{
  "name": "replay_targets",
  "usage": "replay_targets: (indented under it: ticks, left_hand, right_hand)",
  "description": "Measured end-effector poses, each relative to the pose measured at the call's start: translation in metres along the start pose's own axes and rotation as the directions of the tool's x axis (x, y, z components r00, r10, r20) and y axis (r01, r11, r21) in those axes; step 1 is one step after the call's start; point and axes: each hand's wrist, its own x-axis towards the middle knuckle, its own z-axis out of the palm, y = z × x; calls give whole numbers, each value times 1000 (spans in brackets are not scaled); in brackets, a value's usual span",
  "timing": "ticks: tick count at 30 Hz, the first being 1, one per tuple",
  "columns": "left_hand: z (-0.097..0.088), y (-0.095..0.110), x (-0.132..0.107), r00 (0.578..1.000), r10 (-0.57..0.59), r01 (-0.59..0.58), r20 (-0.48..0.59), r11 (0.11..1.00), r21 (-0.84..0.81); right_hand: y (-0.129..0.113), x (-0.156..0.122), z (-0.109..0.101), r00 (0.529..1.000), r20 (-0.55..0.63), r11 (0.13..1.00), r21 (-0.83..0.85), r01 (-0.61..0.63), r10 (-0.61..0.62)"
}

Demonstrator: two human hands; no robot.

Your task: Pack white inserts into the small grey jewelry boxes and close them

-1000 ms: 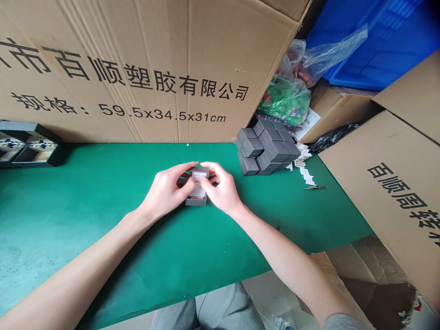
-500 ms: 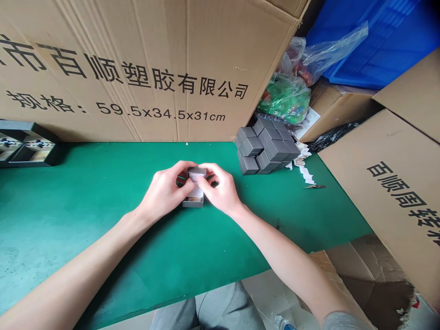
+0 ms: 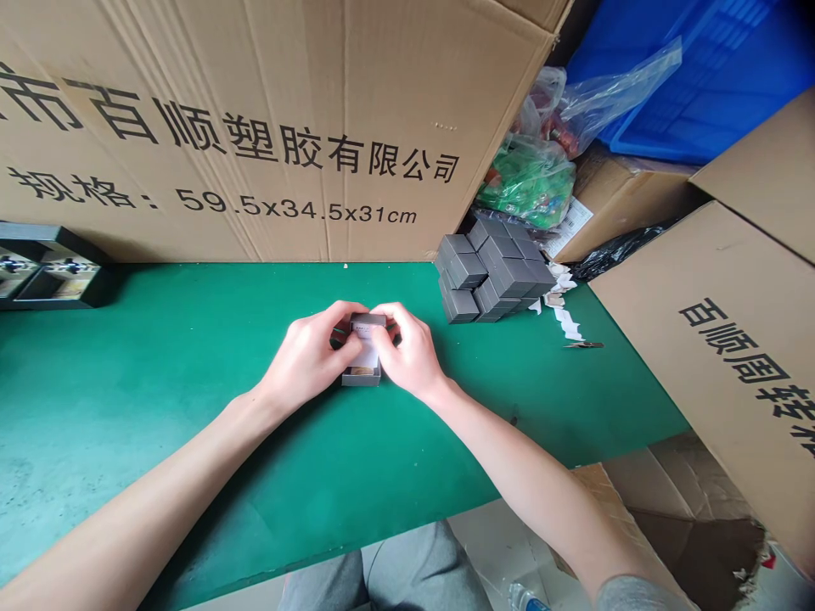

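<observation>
A small dark grey box [image 3: 362, 381] lies on the green table, its near end uncovered, with a white printed paper [image 3: 365, 353] inside. Something tan shows at the near end, too small to name. My left hand [image 3: 315, 348] is closed on the box's left side, thumb over the paper and fingers round the far end. From the right, my right hand [image 3: 411, 350] grips the same box, its thumb also on the paper. The fingers partly hide the box's far half.
A stack of grey boxes [image 3: 493, 271] stands at the back right, beside paper scraps [image 3: 566, 322] and a small flat metal piece [image 3: 584, 344]. A large carton [image 3: 267, 76] walls the back. Black trays [image 3: 54, 267] sit far left. Another carton [image 3: 719, 339] borders the right.
The box and both hands have shifted very slightly to the right and nearer. Both hands keep their grip on it.
</observation>
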Motion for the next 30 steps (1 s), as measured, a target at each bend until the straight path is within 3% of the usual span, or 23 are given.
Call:
replay_targets:
  ticks: [16, 30]
  left_hand:
    - [2, -1, 0, 999, 13, -13, -48, 1000, 15]
    - [1, 5, 0, 994, -43, 45, -100, 999, 15]
  right_hand:
    - [3, 2, 2, 1000, -7, 999, 31, 10, -10]
    - [-1, 2, 2, 1000, 10, 999, 24, 21, -21]
